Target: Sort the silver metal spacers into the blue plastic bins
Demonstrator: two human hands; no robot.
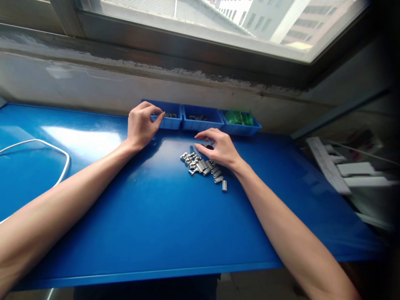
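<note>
right hand (218,148) over metal sleeves (203,166) — left hand (142,125) at bin (170,121)

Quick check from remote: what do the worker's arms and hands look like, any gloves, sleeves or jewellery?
Both arms are bare to the frame's edge, with no sleeves visible. The left hand and right hand wear no gloves; no rings, watch or wristband show. Slim forearms, no markings visible.

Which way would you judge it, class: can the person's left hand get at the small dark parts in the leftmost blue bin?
Probably yes: the left hand is at the leftmost blue bin, which is open-topped, and nothing covers the dark parts.
</note>
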